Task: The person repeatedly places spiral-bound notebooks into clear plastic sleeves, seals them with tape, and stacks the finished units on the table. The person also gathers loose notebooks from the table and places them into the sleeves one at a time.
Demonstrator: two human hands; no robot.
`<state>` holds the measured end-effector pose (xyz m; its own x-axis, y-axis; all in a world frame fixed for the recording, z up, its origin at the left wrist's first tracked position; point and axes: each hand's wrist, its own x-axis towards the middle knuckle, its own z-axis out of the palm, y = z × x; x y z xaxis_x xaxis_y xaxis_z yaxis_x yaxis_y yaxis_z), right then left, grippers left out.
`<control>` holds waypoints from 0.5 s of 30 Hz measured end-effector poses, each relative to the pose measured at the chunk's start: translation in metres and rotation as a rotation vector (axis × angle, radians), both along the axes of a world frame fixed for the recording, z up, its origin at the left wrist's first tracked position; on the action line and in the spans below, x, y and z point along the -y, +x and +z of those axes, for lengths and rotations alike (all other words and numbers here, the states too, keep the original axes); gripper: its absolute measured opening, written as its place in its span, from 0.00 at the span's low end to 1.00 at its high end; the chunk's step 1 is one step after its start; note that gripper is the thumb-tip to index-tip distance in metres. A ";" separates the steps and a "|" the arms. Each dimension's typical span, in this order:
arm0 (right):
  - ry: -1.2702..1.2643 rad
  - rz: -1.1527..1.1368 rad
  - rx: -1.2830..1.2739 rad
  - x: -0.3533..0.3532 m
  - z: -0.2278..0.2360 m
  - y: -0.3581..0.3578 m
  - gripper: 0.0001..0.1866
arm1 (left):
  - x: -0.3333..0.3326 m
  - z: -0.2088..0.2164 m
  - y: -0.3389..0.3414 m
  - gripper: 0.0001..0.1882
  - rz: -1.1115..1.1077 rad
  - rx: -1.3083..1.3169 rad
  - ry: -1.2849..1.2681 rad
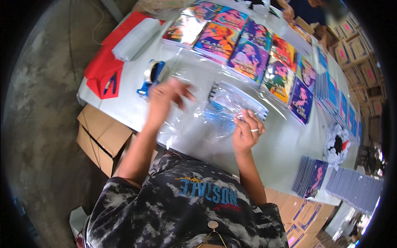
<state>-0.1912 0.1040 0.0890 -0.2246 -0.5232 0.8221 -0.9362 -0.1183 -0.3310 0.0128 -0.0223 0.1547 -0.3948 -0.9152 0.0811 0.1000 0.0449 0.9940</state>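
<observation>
In front of me lies a bundle that looks like notebooks, with white and blue showing (235, 99), in loose clear plastic wrap (211, 130). My right hand (248, 129), with a ring on one finger, is closed on the plastic at the bundle's near right edge. My left hand (171, 95) is smeared by motion over the left part of the wrap; its fingers cannot be made out well. Just beyond that hand stands a blue tape dispenser (154, 76) with a roll of tape.
Colourful spiral notebooks (248, 60) lie in rows across the far side. Dark-handled cutters (109, 84) rest on red material (93, 74), beside a white roll (135, 39). Notebook stacks (308, 175) stand at right. A cardboard box (103, 138) sits below the table's left edge; another person (308, 12) works beyond.
</observation>
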 end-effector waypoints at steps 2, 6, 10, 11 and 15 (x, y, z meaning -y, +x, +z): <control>0.012 0.012 0.008 0.001 0.001 0.003 0.07 | -0.056 0.027 -0.055 0.19 -0.194 0.021 0.332; -0.045 0.063 0.054 0.000 0.000 0.000 0.16 | -0.070 -0.027 -0.076 0.21 -0.148 0.260 0.430; 0.460 0.009 -0.071 -0.007 0.043 0.004 0.27 | -0.057 -0.064 -0.073 0.22 -0.087 0.291 0.370; 0.588 0.063 -0.008 -0.008 0.057 0.002 0.25 | -0.053 -0.087 -0.071 0.21 -0.058 0.441 0.328; 0.550 0.023 -0.076 0.017 0.100 0.013 0.32 | -0.083 -0.146 -0.063 0.17 -0.281 0.249 0.253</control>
<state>-0.1780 0.0867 0.1889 -0.1587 -0.8842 0.4394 -0.9590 0.0322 -0.2815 -0.0501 0.0610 0.0090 -0.6098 -0.7484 -0.2606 -0.1703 -0.1974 0.9654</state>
